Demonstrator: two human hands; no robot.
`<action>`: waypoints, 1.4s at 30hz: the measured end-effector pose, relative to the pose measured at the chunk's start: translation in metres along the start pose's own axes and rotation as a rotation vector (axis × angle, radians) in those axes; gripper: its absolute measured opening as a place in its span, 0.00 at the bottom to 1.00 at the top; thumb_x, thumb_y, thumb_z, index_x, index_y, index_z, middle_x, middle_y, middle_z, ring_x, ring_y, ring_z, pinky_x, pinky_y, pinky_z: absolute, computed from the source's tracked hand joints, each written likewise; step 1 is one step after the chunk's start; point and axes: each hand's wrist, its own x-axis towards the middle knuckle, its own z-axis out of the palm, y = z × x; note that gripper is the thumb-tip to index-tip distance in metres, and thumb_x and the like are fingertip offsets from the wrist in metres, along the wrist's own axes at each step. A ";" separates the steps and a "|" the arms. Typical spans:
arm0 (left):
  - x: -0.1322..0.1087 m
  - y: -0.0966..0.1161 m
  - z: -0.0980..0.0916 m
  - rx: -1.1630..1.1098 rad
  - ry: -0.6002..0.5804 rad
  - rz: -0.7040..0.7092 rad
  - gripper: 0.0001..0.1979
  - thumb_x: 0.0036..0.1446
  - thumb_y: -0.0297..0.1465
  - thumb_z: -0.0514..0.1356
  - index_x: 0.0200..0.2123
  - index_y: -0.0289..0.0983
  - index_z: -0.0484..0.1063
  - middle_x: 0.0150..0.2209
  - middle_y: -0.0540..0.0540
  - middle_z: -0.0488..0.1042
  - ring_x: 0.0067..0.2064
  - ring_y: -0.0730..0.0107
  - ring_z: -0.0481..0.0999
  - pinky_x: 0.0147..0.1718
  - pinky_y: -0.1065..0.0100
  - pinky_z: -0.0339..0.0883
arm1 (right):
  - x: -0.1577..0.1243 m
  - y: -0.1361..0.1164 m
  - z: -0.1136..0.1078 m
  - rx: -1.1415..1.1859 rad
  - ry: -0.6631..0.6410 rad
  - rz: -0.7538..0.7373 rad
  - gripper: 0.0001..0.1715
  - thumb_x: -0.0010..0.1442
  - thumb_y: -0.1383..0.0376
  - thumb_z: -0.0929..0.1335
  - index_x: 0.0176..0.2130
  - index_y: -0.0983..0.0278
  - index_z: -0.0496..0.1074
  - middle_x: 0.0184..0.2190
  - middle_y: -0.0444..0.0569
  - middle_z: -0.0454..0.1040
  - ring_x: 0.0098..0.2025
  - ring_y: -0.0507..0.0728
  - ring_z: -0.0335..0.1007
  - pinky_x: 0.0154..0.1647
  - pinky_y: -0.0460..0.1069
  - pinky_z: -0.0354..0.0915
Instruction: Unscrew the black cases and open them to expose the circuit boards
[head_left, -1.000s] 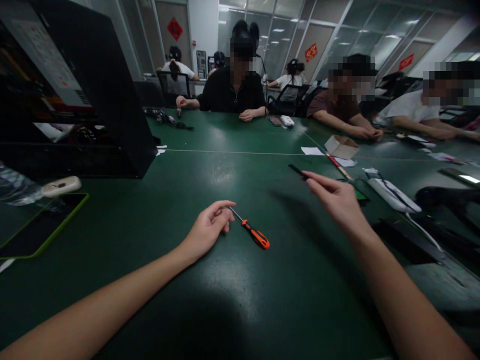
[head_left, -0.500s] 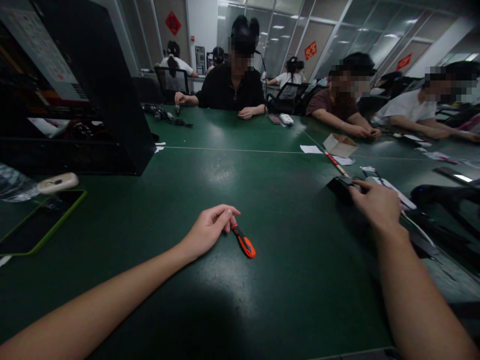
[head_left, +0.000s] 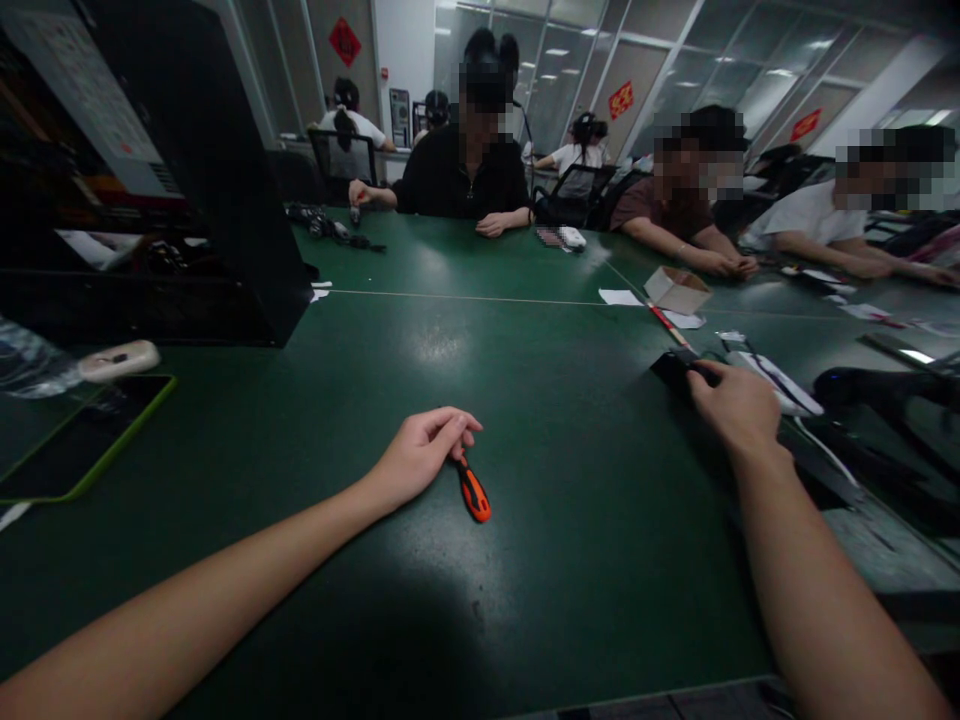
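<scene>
My left hand (head_left: pixel 426 452) rests in the middle of the green table (head_left: pixel 555 560) with its fingers curled closed around the front of a screwdriver. The screwdriver's orange and black handle (head_left: pixel 475 490) sticks out below the fingers, pointing towards me; its shaft is hidden by the hand. To the right, my right hand (head_left: pixel 739 405) pinches the near end of a dark, flat, box-like thing (head_left: pixel 670 372) at the table's right side. Its exact kind is too dark to make out.
A big black open case (head_left: pixel 247 200) stands at the left, with a green-edged phone (head_left: pixel 82 440) before it. A small cardboard box (head_left: pixel 677 290), papers (head_left: pixel 620 297) and a white cabled device (head_left: pixel 780 380) lie at the right. Several people sit across the table.
The screwdriver's handle has swung a little to the left under my left hand. My right hand has shifted slightly left, along with the dark thing.
</scene>
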 end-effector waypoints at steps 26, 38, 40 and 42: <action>0.000 -0.003 0.000 0.073 -0.003 0.003 0.19 0.68 0.39 0.54 0.37 0.33 0.79 0.29 0.47 0.75 0.30 0.71 0.73 0.33 0.69 0.68 | 0.018 -0.007 0.007 -0.238 -0.133 -0.312 0.35 0.68 0.56 0.61 0.69 0.67 0.58 0.51 0.72 0.68 0.50 0.72 0.71 0.47 0.57 0.63; -0.002 -0.003 -0.001 0.134 -0.020 0.012 0.18 0.67 0.39 0.54 0.36 0.34 0.79 0.30 0.45 0.77 0.31 0.69 0.74 0.34 0.67 0.70 | 0.049 -0.001 0.003 -0.245 -0.307 -0.343 0.34 0.67 0.60 0.64 0.67 0.70 0.58 0.55 0.72 0.69 0.53 0.69 0.70 0.48 0.55 0.63; -0.003 -0.003 -0.001 0.145 -0.017 0.021 0.18 0.67 0.40 0.54 0.36 0.34 0.79 0.30 0.45 0.77 0.31 0.69 0.75 0.35 0.67 0.70 | 0.054 0.003 -0.001 -0.217 -0.313 -0.364 0.34 0.67 0.59 0.65 0.66 0.73 0.59 0.54 0.70 0.72 0.52 0.66 0.71 0.48 0.53 0.63; -0.004 -0.003 -0.001 0.146 -0.018 0.025 0.18 0.67 0.39 0.54 0.36 0.34 0.79 0.31 0.45 0.77 0.31 0.69 0.75 0.35 0.67 0.70 | 0.057 0.006 -0.003 -0.187 -0.305 -0.387 0.32 0.66 0.60 0.67 0.63 0.74 0.63 0.50 0.66 0.75 0.49 0.63 0.72 0.47 0.51 0.63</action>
